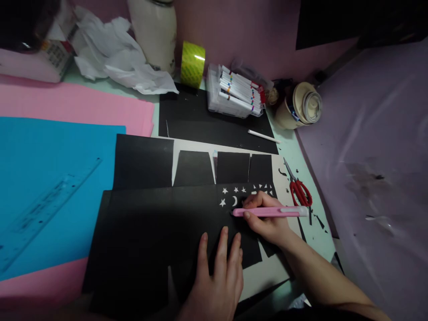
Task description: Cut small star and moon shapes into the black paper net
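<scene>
- Right hand (267, 220) has its grip closed round a pink craft knife (270, 212), tip on the black paper (157, 232).
- Left hand (217, 276) lies flat, fingers spread, pressing the paper's near part.
- Red scissors (300, 191) lie just right.

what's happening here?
A person is working on a black sheet on the desk. The right hand holds a pink knife, its tip on the sheet beside cut-out stars and a moon. The left hand lies flat on the sheet. Red scissors lie to the right, untouched.
</scene>
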Available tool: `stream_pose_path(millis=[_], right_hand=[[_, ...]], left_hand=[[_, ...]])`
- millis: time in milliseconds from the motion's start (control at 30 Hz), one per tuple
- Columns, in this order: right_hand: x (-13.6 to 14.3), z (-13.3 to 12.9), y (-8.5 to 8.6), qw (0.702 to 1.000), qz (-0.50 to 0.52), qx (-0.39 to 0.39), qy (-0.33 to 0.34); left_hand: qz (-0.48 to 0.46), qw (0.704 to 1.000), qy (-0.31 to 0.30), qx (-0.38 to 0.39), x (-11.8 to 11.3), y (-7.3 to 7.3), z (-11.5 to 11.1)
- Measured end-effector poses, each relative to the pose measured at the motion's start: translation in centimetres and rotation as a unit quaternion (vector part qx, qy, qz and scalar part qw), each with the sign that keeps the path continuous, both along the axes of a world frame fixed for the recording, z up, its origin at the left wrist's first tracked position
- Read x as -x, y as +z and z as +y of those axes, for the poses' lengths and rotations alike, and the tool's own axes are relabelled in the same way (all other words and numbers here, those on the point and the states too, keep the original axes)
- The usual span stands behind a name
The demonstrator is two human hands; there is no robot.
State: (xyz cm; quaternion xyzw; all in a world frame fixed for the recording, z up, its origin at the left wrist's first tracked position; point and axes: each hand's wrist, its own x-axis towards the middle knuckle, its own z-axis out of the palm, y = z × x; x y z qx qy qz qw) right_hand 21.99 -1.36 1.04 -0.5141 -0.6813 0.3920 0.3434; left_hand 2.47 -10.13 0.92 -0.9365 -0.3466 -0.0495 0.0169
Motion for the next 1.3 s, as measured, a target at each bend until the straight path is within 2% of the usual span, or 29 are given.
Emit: stream_pose_path(millis=[400, 733, 867, 1067, 1200, 1300], right_hand=[[0.1, 0.1, 0.0, 1.0, 0.011, 0.0, -0.006], [0.1, 0.2, -0.3, 0.999, 0.002, -0.039, -0.004], [0.2, 0.3, -0.2, 0.997, 0.001, -0.076, 0.003], [0.0, 0.7, 0.9, 0.979, -0.108, -0.147, 0.093], [-0.7, 1.1, 1.2, 0.977, -0.072, -0.143, 0.144], [-0.9, 1.3, 1.1, 0.981, -0.024, -0.125, 0.146]], left_hand=[[-0.02, 0.999, -0.019, -0.018, 0.2, -0.1, 0.2], [-0.01, 1.0, -0.02, -0.006, 0.2, -0.3, 0.1], [0.003, 1.0, -0.027, 0.003, 0.4, 0.0, 0.2], [0.011, 0.999, -0.035, 0.009, 0.5, 0.2, 0.3], [0.016, 0.999, -0.035, 0.008, 0.5, 0.3, 0.4], [0.017, 0.999, -0.041, 0.007, 0.5, 0.3, 0.4]])
